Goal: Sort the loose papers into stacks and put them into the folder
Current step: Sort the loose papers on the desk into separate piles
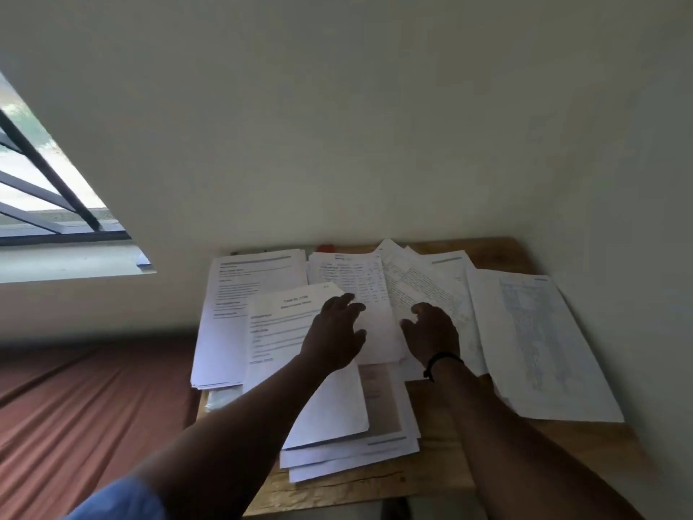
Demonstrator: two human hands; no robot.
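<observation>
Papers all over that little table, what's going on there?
A person is sorting loose papers spread in overlapping piles over a small wooden table against the wall. The left hand rests, fingers spread, on a printed sheet near the middle; the right hand, a dark band at its wrist, lies on the sheets beside it. No folder is clearly visible.

Printed text on papers (378,294) blurred, unreadable.
</observation>
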